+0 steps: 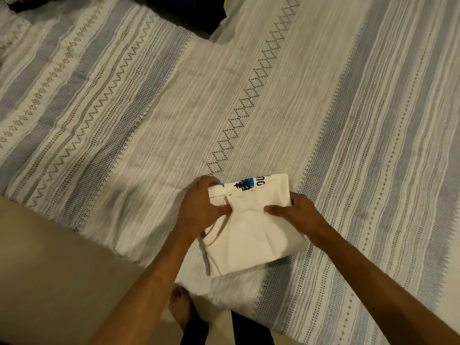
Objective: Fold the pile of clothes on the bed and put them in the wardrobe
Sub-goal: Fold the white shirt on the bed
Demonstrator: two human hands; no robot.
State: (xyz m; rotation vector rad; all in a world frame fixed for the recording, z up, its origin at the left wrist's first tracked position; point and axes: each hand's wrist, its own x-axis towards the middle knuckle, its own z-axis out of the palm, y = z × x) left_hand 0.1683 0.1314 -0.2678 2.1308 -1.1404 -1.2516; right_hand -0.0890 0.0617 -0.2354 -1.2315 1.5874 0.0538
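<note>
While both hands pinch its far half, the folded cream cotton T-shirt with a blue and black print (251, 230) lies flat on the striped white and grey-blue woven bedspread (273, 95), near the bed's front edge. The left hand (199, 207) grips the shirt's edge at 9 o'clock, thumb on top and fingers curled under the fold. The right hand (296, 210) grips the opposite edge at 3 o'clock in the same way. Neither hand is spread; each is closed on cloth.

The bundle's long axis runs from 12 to 6 o'clock, printed end farthest from the person. Both hands sit level, equally near, so a lift or one last fold towards 6 o'clock would likely come from both together.

Farther out at 11 o'clock, dark clothes (184, 8) lie at the bed's far edge. A bare foot (180, 307) stands on the beige floor (62, 257) at 7 o'clock.
</note>
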